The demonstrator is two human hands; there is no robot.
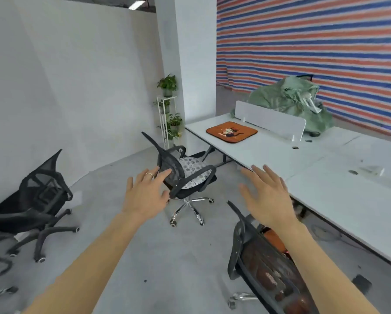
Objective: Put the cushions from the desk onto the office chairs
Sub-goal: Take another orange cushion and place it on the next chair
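Note:
An orange cushion [231, 132] with a cartoon print lies flat on the white desk [326, 177], near its far end. A black mesh office chair [178, 175] in the middle of the floor carries a grey-and-white patterned cushion [193, 169] on its seat. A second chair [269, 268] stands close at lower right; an orange cushion [274, 240] shows on its seat behind the mesh back. My left hand [144, 193] is open, fingers spread, just in front of the middle chair's back. My right hand [266, 196] is open too, above the near chair, holding nothing.
Another black office chair [36, 207] stands at the left without a cushion, and part of one more shows at the lower left edge. A white plant rack [167, 116] stands by the pillar. A green bundle [289, 103] lies behind the desk's divider panel [269, 120].

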